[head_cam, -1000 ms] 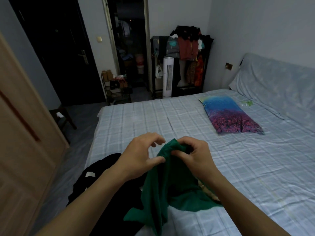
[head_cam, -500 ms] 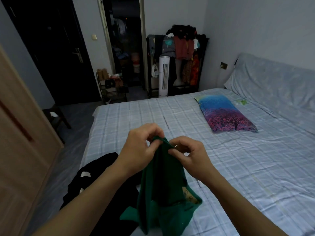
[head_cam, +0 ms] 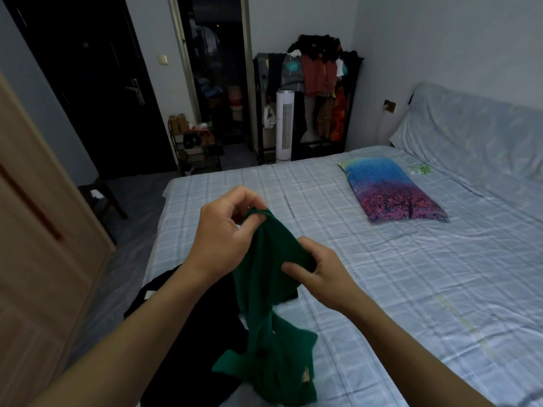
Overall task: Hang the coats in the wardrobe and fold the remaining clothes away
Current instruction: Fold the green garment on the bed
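Bed (head_cam: 382, 289), covered by a pale checked sheet, serves as the working surface: it is broad and flat, which suits laying a garment out for folding. A printed pillow (head_cam: 393, 195) lies well apart from the hands, toward the head end, leaving the near part of the sheet bare. A black garment (head_cam: 188, 333) lies heaped at the bed's near left corner, just beside and partly beneath the hanging cloth; it is judged to be waiting its turn. A clothes rack (head_cam: 311, 92) loaded with garments stands against the far wall beyond the bed's foot.

The green garment (head_cam: 270, 289) is held up over the near edge of the bed, between the 2 hands, its lower part drooping to the sheet. It is a deep, uniform green, soft and limp, bunched in loose vertical folds; a small pale mark shows near its lowest hem.

Left hand (head_cam: 223, 233): grip pressed together, pinching the garment's topmost edge between thumb and fingertips. Right hand (head_cam: 320, 274): grip pinching a lower bunch of the same cloth. The 2 hands work along 1 edge, probably seeking a shoulder or seam so that the piece can be spread before folding.
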The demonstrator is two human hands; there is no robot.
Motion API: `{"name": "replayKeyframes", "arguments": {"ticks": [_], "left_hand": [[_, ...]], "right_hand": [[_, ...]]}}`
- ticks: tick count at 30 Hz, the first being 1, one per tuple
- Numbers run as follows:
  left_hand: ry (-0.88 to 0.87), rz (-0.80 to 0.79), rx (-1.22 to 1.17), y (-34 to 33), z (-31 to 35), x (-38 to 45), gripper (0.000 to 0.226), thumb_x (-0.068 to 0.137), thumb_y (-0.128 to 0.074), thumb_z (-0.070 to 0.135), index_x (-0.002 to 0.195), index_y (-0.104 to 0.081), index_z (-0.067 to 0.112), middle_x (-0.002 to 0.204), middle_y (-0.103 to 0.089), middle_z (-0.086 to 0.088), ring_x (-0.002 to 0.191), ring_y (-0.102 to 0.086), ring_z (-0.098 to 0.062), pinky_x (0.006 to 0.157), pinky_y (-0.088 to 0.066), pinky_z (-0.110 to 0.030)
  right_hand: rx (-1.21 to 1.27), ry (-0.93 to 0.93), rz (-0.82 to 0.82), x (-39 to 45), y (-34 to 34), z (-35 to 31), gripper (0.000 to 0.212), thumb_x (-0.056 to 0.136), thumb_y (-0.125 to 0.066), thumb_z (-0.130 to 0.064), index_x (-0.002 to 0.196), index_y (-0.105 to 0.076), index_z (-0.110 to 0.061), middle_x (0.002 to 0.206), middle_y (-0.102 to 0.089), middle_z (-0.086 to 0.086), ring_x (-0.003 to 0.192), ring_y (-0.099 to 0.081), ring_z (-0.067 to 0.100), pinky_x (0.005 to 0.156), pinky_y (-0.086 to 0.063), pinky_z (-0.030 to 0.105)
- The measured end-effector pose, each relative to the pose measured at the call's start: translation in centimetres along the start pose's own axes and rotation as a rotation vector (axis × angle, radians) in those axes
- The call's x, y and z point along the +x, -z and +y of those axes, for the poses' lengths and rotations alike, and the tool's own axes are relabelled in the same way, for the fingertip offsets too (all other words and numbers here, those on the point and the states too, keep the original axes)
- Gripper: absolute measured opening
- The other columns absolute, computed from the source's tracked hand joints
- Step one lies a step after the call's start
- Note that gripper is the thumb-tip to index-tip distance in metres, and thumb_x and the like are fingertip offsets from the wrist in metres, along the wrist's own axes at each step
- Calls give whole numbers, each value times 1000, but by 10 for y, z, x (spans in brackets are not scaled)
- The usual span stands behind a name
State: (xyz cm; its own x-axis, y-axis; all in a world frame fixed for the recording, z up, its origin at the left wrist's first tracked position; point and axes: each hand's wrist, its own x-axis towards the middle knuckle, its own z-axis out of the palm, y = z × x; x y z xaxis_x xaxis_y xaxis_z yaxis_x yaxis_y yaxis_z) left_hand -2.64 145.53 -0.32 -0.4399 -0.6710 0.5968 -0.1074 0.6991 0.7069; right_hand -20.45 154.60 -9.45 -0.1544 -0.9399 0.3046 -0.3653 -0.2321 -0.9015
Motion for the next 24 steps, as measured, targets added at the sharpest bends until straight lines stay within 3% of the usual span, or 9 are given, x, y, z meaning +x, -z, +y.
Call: {"name": "replayKeyframes", "arguments": {"ticks": [2,4,8,10,13,16,18,24], "left_hand": [[18,24,-32,3,0,2,20,85,-68,5,84,-65,24,71,-63,2,66,-61,-24,62,-55,-44],[27,27,-42,6,-2,3,24,86,-68,-1,84,-65,23,73,-65,-2,67,-64,-26,63,-57,-44],[30,-8,24,17,-11,0,26,88,-66,-3,88,-64,23,77,-64,-3,71,-65,-24,64,-58,-34],[87,-83,94,29,-26,-4,28,89,-67,-2,95,-63,25,80,-63,1,73,-65,-18,66,-57,-27],[132,-301,372,46,-58,-16,29,86,-69,0,99,-64,25,90,-64,5,79,-62,-6,68,-48,-15],[186,-495,646,51,-99,-38,23,85,-66,-2,98,-65,16,96,-61,-1,91,-60,-22,76,-40,-27],[295,-590,776,51,-125,-57,22,87,-61,-1,104,-64,13,102,-57,-6,97,-57,-28,80,-44,-35],[331,-781,778,20,-156,-95,23,93,-65,26,115,-58,23,109,-49,5,97,-53,-17,83,-49,-36]], "right_hand": [[35,-35,-35,-5,-6,7,26,78,-78,-18,101,-67,-18,85,-71,0,74,-69,15,64,-58,30],[20,-50,-35,-10,-14,14,26,79,-77,-7,104,-71,-12,91,-75,3,82,-72,19,72,-59,34],[57,-106,84,-11,-18,20,11,83,-71,2,87,-72,-8,75,-72,11,70,-70,30,68,-59,47],[12,-121,120,-7,-13,21,9,82,-72,2,81,-70,-7,68,-70,7,65,-68,25,64,-56,41],[-82,-201,2,-6,-11,27,9,80,-76,-3,79,-69,-8,66,-69,0,62,-65,11,61,-52,24],[-145,-284,-50,-15,-17,41,8,80,-79,-12,83,-72,-13,75,-73,1,66,-65,6,64,-50,16],[-163,-323,-51,-23,-22,52,6,82,-78,-17,85,-72,-16,76,-71,-3,69,-65,4,66,-51,15],[-262,-469,-47,-50,-27,93,7,85,-75,-23,82,-69,-24,72,-68,-10,63,-60,-9,59,-43,5]]}}
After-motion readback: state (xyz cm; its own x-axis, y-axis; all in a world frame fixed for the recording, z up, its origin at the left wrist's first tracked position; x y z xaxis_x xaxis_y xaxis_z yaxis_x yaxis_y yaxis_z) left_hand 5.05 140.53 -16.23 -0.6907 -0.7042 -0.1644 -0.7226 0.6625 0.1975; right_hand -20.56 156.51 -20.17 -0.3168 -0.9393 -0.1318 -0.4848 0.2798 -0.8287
